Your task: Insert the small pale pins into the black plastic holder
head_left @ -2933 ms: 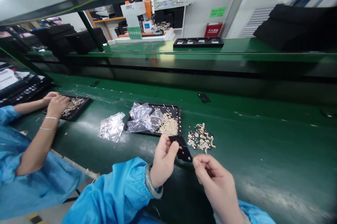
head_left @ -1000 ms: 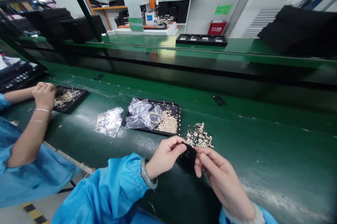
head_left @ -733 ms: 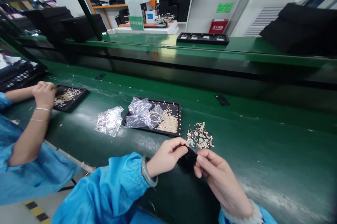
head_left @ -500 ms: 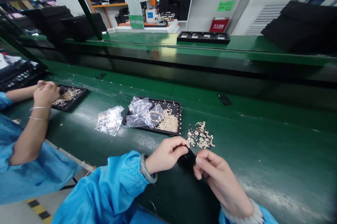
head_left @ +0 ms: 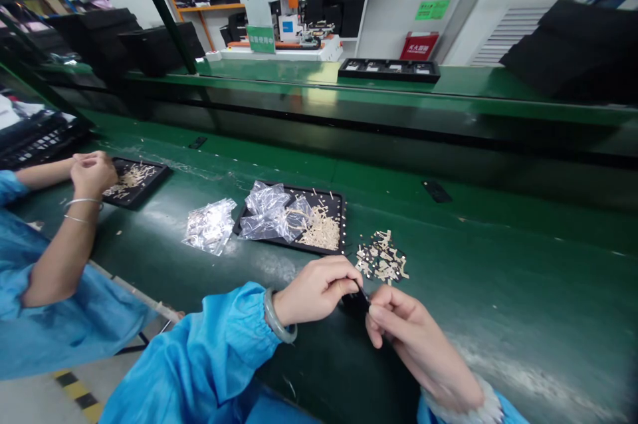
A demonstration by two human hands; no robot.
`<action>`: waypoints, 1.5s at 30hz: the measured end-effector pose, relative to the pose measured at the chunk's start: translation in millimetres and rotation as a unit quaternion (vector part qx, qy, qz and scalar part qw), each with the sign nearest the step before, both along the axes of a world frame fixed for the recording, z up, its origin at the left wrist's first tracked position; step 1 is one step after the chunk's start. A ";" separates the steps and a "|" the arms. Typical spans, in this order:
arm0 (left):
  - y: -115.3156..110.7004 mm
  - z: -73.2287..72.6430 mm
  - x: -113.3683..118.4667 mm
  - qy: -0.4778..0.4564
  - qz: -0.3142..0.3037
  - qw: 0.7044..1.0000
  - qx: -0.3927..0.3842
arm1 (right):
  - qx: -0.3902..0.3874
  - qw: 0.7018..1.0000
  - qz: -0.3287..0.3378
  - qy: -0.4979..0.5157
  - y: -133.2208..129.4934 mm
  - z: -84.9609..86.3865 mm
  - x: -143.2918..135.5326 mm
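A small flat black plate (head_left: pixel 355 301) is held over the green table, tilted and partly covered by fingers. My left hand (head_left: pixel 321 288) pinches its upper end between thumb and fingers. At the plate's right edge, my right hand (head_left: pixel 406 324) has thumb and forefinger closed against it; whether a smaller piece is also in that pinch cannot be seen. Just beyond the hands lies a loose pile of small beige and black parts (head_left: pixel 383 258). Behind my left hand stands a black tray (head_left: pixel 341 211) with many small beige pieces (head_left: pixel 321 228) and clear plastic bags (head_left: pixel 266 208).
Left of the tray lies a clear bag of small parts (head_left: pixel 209 226). A co-worker's hands (head_left: pixel 94 171) are over another black tray (head_left: pixel 154 181) at far left. A flat black piece (head_left: pixel 436 191) lies toward the back right. A raised green shelf (head_left: pixel 279 72) runs behind the table.
The black plate has tipped to a steeper, more edge-on angle between my hands. Both hands keep their hold almost in place. The view has shifted slightly.
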State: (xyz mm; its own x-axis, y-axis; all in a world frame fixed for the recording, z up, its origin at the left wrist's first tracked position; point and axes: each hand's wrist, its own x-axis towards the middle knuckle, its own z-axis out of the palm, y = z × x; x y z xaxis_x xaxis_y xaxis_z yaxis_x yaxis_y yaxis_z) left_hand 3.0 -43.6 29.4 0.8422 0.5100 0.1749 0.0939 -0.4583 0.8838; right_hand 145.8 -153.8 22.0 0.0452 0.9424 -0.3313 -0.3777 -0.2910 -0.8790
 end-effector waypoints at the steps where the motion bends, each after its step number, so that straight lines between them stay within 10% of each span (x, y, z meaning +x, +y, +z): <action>1: 0.1 0.1 -0.1 0.001 -0.002 1.000 0.007 | 0.000 1.000 0.002 -0.001 0.0 -0.2 0.0; 35: -1.0 -0.4 -4.2 -0.006 -0.016 0.989 0.150 | 0.024 0.999 -0.006 -0.039 0.3 0.6 -3.4; 45: -0.4 -8.3 3.6 -0.055 0.029 0.998 -0.015 | -0.013 0.997 -0.054 0.044 -0.7 1.4 1.3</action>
